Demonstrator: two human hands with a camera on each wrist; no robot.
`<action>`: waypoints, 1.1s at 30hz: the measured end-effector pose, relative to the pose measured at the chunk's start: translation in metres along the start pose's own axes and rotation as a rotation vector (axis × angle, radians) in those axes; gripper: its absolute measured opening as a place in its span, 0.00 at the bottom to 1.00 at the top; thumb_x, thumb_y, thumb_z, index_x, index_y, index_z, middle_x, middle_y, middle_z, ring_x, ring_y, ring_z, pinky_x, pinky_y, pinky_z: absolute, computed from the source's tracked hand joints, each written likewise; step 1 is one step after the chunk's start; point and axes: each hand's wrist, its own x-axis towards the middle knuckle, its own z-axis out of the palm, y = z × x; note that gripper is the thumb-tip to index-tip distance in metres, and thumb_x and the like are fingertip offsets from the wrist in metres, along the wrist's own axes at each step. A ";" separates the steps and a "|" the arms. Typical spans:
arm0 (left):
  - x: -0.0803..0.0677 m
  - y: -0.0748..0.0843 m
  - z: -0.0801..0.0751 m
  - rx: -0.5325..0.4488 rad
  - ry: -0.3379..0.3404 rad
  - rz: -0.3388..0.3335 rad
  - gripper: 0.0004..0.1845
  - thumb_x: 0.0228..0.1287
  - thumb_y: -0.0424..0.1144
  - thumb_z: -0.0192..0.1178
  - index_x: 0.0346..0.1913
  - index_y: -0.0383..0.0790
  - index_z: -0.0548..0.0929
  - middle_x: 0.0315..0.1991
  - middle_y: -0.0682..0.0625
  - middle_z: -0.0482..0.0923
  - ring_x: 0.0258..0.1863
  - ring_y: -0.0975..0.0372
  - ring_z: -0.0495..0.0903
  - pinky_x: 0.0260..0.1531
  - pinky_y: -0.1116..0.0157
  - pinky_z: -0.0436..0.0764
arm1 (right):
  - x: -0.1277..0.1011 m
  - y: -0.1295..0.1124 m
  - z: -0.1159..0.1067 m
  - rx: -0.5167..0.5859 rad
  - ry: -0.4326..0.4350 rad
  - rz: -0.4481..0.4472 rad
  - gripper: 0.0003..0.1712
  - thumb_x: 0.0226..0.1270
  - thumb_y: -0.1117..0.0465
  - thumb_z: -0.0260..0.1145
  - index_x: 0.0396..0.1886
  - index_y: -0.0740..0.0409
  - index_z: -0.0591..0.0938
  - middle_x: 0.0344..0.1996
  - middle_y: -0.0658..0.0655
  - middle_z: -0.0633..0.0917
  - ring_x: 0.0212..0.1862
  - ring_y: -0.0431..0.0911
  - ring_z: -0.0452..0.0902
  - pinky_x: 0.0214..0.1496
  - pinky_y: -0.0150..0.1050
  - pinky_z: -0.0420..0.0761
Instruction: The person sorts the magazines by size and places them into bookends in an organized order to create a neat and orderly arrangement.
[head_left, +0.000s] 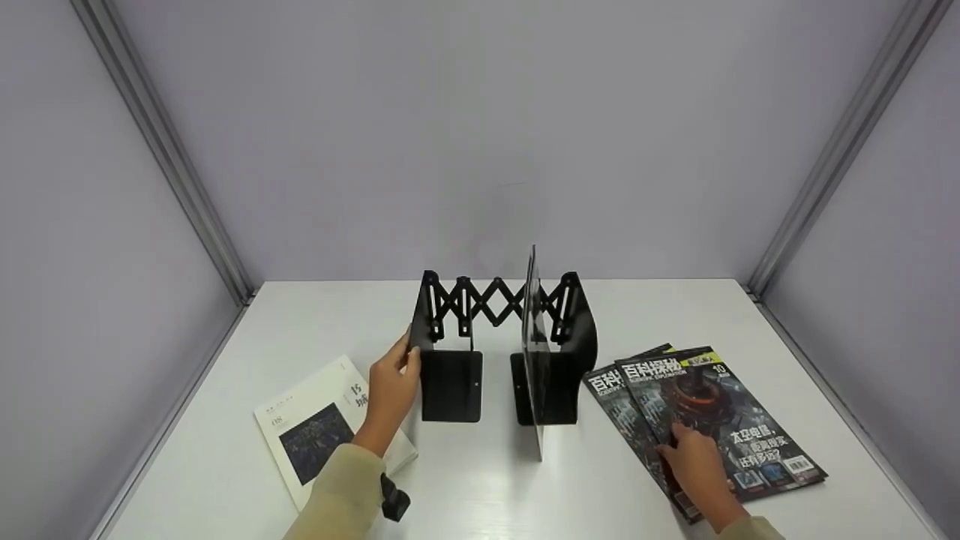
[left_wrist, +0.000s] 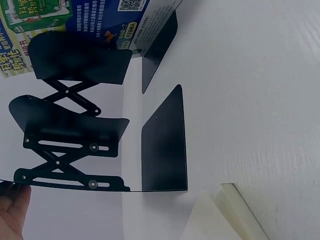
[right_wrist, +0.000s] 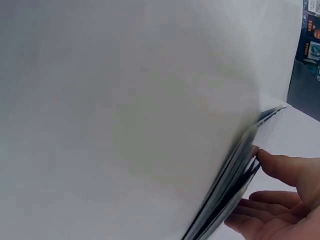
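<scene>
A black expandable book rack (head_left: 496, 301) with crossed links stands mid-table. My left hand (head_left: 391, 386) holds its left end plate (left_wrist: 164, 145) by the outer edge; only part of that hand (left_wrist: 15, 212) shows in the left wrist view. One thin magazine (head_left: 534, 360) stands upright in the rack beside the right end plate (head_left: 577, 322). To the right, two dark magazines lie overlapped, and my right hand (head_left: 699, 466) pinches the left edge of the top magazine (head_left: 750, 427). In the right wrist view, the thumb (right_wrist: 282, 167) presses at the page edges, with the other fingers below.
A white book (head_left: 311, 420) with a dark picture lies left of the rack, partly behind my left forearm. Grey walls (head_left: 480, 150) enclose the white table (head_left: 480, 502) at the back and both sides.
</scene>
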 end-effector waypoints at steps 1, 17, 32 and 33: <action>0.000 0.000 0.000 0.005 0.000 0.002 0.22 0.73 0.30 0.54 0.67 0.26 0.72 0.62 0.33 0.76 0.59 0.46 0.81 0.57 0.53 0.83 | 0.000 0.000 -0.001 -0.017 -0.008 -0.010 0.22 0.65 0.67 0.67 0.55 0.79 0.78 0.52 0.79 0.80 0.56 0.70 0.79 0.51 0.60 0.83; 0.001 0.001 0.000 0.002 0.015 0.002 0.22 0.73 0.29 0.54 0.66 0.26 0.72 0.63 0.34 0.76 0.58 0.46 0.81 0.57 0.53 0.83 | -0.010 0.000 -0.015 -0.152 -0.030 -0.024 0.09 0.58 0.70 0.68 0.28 0.76 0.82 0.23 0.66 0.85 0.27 0.52 0.83 0.26 0.49 0.82; 0.000 0.000 0.001 -0.013 0.033 0.014 0.21 0.72 0.28 0.55 0.65 0.26 0.74 0.61 0.33 0.77 0.56 0.44 0.82 0.56 0.52 0.84 | -0.014 0.018 -0.015 -0.086 0.188 -0.035 0.06 0.53 0.76 0.61 0.26 0.73 0.84 0.25 0.73 0.85 0.25 0.56 0.83 0.25 0.55 0.80; 0.000 0.000 0.002 -0.013 0.035 0.013 0.21 0.72 0.28 0.55 0.65 0.26 0.74 0.61 0.33 0.77 0.56 0.44 0.82 0.56 0.51 0.84 | -0.015 0.019 -0.014 -0.083 0.195 -0.035 0.06 0.53 0.77 0.60 0.26 0.73 0.84 0.25 0.73 0.85 0.24 0.55 0.82 0.25 0.55 0.80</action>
